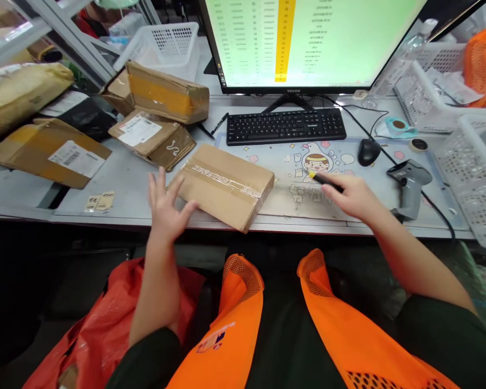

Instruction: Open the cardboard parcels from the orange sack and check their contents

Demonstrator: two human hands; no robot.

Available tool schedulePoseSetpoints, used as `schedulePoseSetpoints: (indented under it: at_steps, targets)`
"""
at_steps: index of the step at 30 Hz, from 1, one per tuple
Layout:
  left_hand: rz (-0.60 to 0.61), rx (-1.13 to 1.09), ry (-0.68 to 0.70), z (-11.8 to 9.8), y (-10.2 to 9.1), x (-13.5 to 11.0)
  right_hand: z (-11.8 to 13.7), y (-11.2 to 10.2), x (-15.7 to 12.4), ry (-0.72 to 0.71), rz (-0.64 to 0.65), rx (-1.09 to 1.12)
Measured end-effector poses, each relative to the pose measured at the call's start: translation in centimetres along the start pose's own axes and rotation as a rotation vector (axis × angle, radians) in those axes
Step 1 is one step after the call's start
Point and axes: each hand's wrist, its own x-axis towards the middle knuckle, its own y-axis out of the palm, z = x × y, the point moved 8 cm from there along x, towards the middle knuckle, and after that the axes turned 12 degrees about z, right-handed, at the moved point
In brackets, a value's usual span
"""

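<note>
The left hand [168, 208] is empty, fingers spread and pointing far, at the left end of a flat brown cardboard box [221, 189] on the table [135, 208]. Clear printed tape runs along its long axis, far-left to near-right. The right hand [354, 195] grips a slim black yellow-tipped tool [328, 182], its tip pointing left.

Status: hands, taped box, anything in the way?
Left hand open beside box. Right hand gripping black tool. Box flat, tape across top. Carton close at far-left edge.
</note>
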Motion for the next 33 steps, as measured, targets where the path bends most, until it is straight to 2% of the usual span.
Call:
schedulePoseSetpoints:
  at_steps: [2, 4, 6, 7, 10, 12, 16, 19, 21, 22, 25, 27, 29, 30, 31, 33]
  targets:
    - [0.112, -0.054, -0.08, 1.8, 0.4, 1.3, 4.6, 1.5, -1.5, -0.107, 0.092, -0.048]
    - [0.151, -0.021, -0.138, 0.4, 1.4, 0.6, 8.6, 2.4, -2.1, -0.18, 0.155, -0.144]
    - [0.089, 0.096, -0.163, -3.2, 2.2, -1.7, 11.0, 2.7, -2.1, -0.2, 0.198, -0.261]
    - [0.058, 0.136, -0.13, -5.6, 2.7, -3.1, 11.6, 2.7, -2.0, -0.193, 0.212, -0.313]
    - [-0.019, 0.19, 0.095, -11.9, 4.1, -6.5, 11.9, 2.7, -1.7, -0.131, 0.255, -0.424]
    - [-0.065, 0.228, 0.212, -14.0, 4.6, -7.5, 11.8, 2.9, -1.6, -0.081, 0.297, -0.457]
    - [-0.079, 0.266, 0.287, -14.1, 5.1, -7.2, 13.0, 3.1, -0.5, -0.033, 0.366, -0.476]
    - [-0.012, 0.241, 0.268, -13.1, 5.5, -7.1, 13.4, 2.1, 0.3, -0.02, 0.362, -0.49]
    - [0.04, 0.23, 0.237, -12.5, 5.4, -7.3, 11.3, 0.3, 0.0, 0.038, 0.342, -0.496]
    - [0.057, 0.233, 0.231, -12.3, 5.1, -7.5, 9.2, -1.1, -0.5, 0.092, 0.317, -0.506]
    - [0.076, 0.246, 0.291, -12.9, 3.7, -6.8, 0.6, -5.8, -3.3, 0.313, 0.167, -0.565]
    - [0.136, 0.226, 0.36, -14.0, 3.4, -4.4, -4.9, -7.4, -5.1, 0.425, 0.068, -0.531]
    - [0.25, 0.184, 0.418, -15.8, 4.3, -0.3, -8.6, -6.7, -5.7, 0.497, -0.004, -0.419]
    - [0.32, 0.167, 0.444, -17.0, 5.2, 2.1, -9.4, -5.7, -5.5, 0.519, -0.049, -0.357]
    - [0.385, 0.158, 0.47, -18.3, 6.4, 4.6, -9.6, -4.5, -5.2, 0.53, -0.114, -0.303]
    - [0.551, 0.194, 0.51, -21.1, 9.4, 9.1, -7.8, -1.7, -4.3, 0.482, -0.266, -0.187]
